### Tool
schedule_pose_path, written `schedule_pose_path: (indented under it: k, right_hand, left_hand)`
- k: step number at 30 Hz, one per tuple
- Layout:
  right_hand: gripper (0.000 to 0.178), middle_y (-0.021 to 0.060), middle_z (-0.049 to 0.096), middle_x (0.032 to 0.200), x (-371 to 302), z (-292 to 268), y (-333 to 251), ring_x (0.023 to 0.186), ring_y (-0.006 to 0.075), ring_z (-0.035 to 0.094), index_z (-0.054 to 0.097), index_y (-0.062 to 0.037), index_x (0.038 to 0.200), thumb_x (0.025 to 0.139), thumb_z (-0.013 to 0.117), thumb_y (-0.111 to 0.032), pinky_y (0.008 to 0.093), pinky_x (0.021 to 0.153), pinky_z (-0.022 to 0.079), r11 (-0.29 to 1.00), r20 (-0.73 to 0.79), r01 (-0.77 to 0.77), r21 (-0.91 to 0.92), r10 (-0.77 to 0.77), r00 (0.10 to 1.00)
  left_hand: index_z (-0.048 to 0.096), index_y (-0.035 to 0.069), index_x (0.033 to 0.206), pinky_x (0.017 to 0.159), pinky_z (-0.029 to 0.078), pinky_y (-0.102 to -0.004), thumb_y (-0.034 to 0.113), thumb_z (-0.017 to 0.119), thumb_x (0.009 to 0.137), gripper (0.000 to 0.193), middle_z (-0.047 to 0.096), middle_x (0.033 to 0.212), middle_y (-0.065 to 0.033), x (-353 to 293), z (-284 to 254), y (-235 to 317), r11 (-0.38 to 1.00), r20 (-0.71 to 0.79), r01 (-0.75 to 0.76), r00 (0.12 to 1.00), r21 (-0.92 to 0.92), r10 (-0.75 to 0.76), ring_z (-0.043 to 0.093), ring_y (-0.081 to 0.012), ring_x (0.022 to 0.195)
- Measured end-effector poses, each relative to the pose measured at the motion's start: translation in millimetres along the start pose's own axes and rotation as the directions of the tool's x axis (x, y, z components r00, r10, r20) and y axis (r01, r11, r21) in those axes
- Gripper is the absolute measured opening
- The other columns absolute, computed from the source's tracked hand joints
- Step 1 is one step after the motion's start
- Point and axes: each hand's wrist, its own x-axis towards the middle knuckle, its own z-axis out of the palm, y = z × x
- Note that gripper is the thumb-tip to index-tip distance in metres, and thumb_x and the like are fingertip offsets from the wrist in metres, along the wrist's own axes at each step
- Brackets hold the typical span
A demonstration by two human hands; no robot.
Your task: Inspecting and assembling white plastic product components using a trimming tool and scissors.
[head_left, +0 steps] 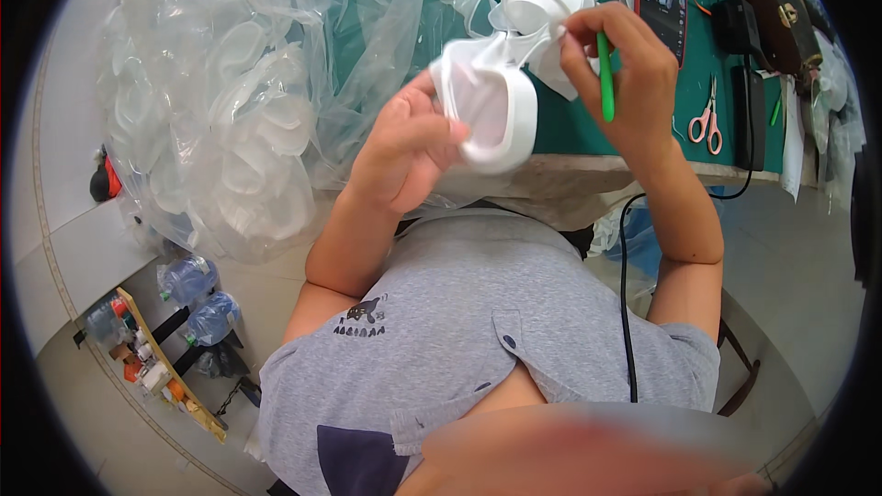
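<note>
My left hand (409, 138) grips a white moulded piece (519, 124), a rounded frame with a thin, whitish see-through middle, blurred by motion. Above the table's front edge, the piece is tilted, its upper end stretching into thin flaps and strands. My right hand (625, 64) is closed, with a slim green stick-like tool (605, 78) lodged between its fingers; its working end does not show. Thumb and forefinger of that hand pinch a thin white strand at the piece's top. Right behind lies a heap of similar white moulded pieces (533, 7).
A large clear plastic bag (230, 119) full of translucent pieces covers the left side. On the green table mat (574, 133) lie pink-handled scissors (706, 124) and a phone (661, 5). A black cable (624, 266) hangs across my front. Low left stands a shelf (165, 363).
</note>
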Motion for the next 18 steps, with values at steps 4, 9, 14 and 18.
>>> schedule_pose_path:
  k: [4,9,14,18]
  right_hand:
    - [0.007,0.0071,0.062,0.076,8.0,-3.5,8.2,0.065,0.0138,0.06,0.063,0.0001,0.084,0.078,0.067,-0.002,0.0248,0.061,0.047,1.0,0.011,-0.016,0.02,0.016,1.0]
    - [0.013,0.0058,0.064,0.082,9.2,-13.5,8.2,0.07,0.0107,0.058,0.064,-0.0003,0.092,0.08,0.066,-0.002,0.0223,0.063,0.046,0.996,0.171,-0.054,0.077,0.04,0.985]
    - [0.028,0.0045,0.066,0.098,0.7,-17.6,-7.5,0.075,0.0072,0.052,0.06,-0.0003,0.119,0.095,0.053,-0.012,0.0211,0.07,0.044,0.896,0.185,-0.173,0.41,0.105,0.977]
    - [0.039,0.0084,0.065,0.1,-11.5,-14.9,-14.4,0.082,0.0109,0.055,0.058,0.0025,0.12,0.098,0.049,-0.029,0.025,0.077,0.045,0.833,0.163,-0.142,0.535,0.063,0.985]
  left_hand:
    - [0.027,-0.007,0.14,0.091,0.049,-0.0335,0.0,0.066,0.063,0.086,0.057,0.12,-0.0178,-9.9,-3.2,1.1,0.985,0.114,0.123,0.984,0.125,-0.137,0.064,-0.0257,0.102]
    - [0.025,-0.001,0.144,0.096,0.046,-0.0386,0.0,0.068,0.062,0.092,0.054,0.126,-0.0174,-17.6,5.8,-1.0,0.986,0.118,0.019,0.992,0.164,-0.038,0.06,-0.0289,0.11]
    - [0.03,0.003,0.142,0.101,0.04,-0.0387,0.014,0.067,0.08,0.073,0.052,0.129,-0.0131,-10.3,1.8,-8.9,0.973,0.058,-0.201,0.979,0.11,0.196,0.052,-0.0247,0.12]
    - [0.044,0.001,0.133,0.098,0.042,-0.0358,0.013,0.061,0.089,0.049,0.055,0.125,-0.0103,-5.9,1.1,-12.9,0.958,0.061,-0.225,0.974,0.179,0.218,0.054,-0.0197,0.115]
